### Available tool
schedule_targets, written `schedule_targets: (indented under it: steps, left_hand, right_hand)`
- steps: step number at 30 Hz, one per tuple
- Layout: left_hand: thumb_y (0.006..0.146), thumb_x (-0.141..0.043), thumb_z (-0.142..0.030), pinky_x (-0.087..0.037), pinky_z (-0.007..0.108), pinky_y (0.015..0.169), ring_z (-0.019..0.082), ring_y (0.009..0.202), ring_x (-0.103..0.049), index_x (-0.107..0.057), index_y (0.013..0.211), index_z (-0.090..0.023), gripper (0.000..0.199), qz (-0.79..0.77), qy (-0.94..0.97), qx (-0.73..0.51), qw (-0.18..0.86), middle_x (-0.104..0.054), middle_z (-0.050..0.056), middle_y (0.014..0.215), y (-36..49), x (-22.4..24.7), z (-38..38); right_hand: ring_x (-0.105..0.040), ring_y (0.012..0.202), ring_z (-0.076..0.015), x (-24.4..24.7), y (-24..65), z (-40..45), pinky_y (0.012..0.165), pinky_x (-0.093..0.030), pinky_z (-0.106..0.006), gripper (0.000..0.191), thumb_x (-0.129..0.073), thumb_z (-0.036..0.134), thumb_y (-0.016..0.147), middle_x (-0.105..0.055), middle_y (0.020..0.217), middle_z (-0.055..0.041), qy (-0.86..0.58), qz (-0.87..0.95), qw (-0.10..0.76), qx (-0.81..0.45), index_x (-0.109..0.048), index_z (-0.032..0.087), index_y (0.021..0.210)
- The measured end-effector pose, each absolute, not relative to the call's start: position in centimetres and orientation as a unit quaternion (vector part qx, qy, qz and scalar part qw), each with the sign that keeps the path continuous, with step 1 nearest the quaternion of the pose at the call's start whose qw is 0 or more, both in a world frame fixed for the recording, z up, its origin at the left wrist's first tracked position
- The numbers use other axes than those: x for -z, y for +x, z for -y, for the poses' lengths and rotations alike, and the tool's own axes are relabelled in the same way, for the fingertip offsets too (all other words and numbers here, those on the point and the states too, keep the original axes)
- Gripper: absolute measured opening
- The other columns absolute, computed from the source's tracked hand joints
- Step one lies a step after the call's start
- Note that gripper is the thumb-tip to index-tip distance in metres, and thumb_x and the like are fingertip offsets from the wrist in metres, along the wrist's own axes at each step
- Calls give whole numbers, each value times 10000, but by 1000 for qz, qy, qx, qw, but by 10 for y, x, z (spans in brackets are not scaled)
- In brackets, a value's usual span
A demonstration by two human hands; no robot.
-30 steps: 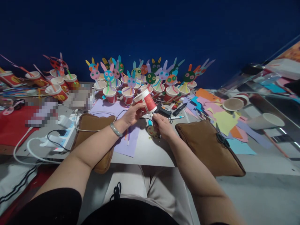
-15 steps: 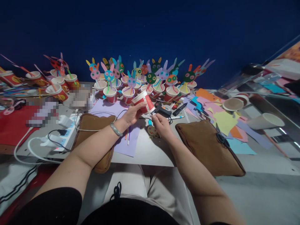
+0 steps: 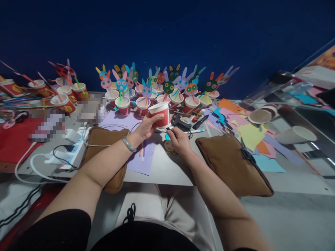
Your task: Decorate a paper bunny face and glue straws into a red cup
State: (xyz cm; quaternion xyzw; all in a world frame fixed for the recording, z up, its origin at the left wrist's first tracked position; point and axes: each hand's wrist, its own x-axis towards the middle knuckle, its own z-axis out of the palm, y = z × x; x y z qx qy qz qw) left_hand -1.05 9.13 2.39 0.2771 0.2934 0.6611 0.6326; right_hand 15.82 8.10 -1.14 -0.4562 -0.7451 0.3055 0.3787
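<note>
My left hand [image 3: 148, 126] is closed around a red and white paper cup [image 3: 162, 115], its rim facing up and slightly tilted. Just below and right of the cup, my right hand [image 3: 180, 139] is closed in a pinch. A small dark tip [image 3: 168, 129] shows at its fingertips; most of that item is hidden. Under the right hand lies a pale round paper face [image 3: 169, 145] with a blue piece at its top. Beyond the hand, a black glue gun [image 3: 181, 122] rests on the table, near a blue-and-white pen [image 3: 197, 131].
Several cups with paper rabbit heads [image 3: 123, 104] stand along the blue wall. Brown pouches lie left [image 3: 104, 139] and right [image 3: 232, 164]. Coloured paper scraps [image 3: 248, 136] cover the right side. A power strip [image 3: 75, 150] with cables sits at left, beside a lilac sheet [image 3: 142, 164].
The cup has turned from a tilted pose to nearly upright in my left hand. My right hand has drawn slightly down, away from the cup's base.
</note>
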Motion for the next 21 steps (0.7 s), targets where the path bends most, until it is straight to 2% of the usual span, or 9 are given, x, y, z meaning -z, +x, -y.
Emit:
schedule_targets:
  steps: [2, 7, 11, 13, 18, 21]
  left_hand:
    - [538, -927, -265, -502, 300, 808, 145, 785, -681, -708, 1022, -201, 535, -291, 269, -665, 633, -746, -21, 865, -10, -24, -91]
    - [585, -872, -221, -487, 270, 731, 112, 690, -631, -668, 795, -172, 297, -282, 237, -650, 664, -702, -37, 736, -12, -28, -90]
    - [592, -814, -177, -480, 270, 731, 108, 679, -612, -661, 747, -169, 218, -284, 243, -642, 670, -683, -40, 711, -14, -30, -90]
    - [582, -834, -181, -486, 270, 744, 108, 695, -621, -677, 774, -169, 249, -276, 256, -648, 662, -695, -37, 732, -14, -30, -90]
    - [548, -897, -205, -502, 278, 767, 112, 711, -646, -694, 818, -173, 339, -274, 283, -656, 644, -720, -30, 769, -13, -27, -91]
    - [550, -902, -204, -501, 286, 774, 115, 703, -650, -681, 786, -177, 325, -282, 275, -664, 636, -715, -34, 757, -12, -26, -91]
  right_hand:
    - [-395, 584, -129, 11, 158, -82, 595, -308, -294, 425, -520, 571, 933, -445, 593, 31, -449, 732, 380, -343, -484, 227, 687]
    - [-300, 466, -92, 9, 155, -84, 462, -247, -263, 564, -568, 762, 835, -360, 536, 69, -413, 623, 381, -544, -412, 246, 665]
    - [-223, 426, -72, 9, 154, -85, 429, -186, -248, 592, -608, 780, 797, -287, 519, 97, -396, 572, 366, -618, -369, 253, 671]
    - [-252, 446, -80, 9, 155, -84, 448, -213, -255, 570, -569, 764, 834, -316, 530, 82, -407, 603, 379, -572, -387, 249, 672]
    - [-376, 560, -127, 11, 158, -81, 559, -285, -287, 444, -520, 600, 928, -417, 578, 32, -460, 730, 387, -326, -461, 234, 684]
    - [-395, 572, -135, 11, 158, -81, 569, -310, -290, 436, -496, 599, 935, -435, 585, 28, -456, 731, 378, -338, -468, 237, 694]
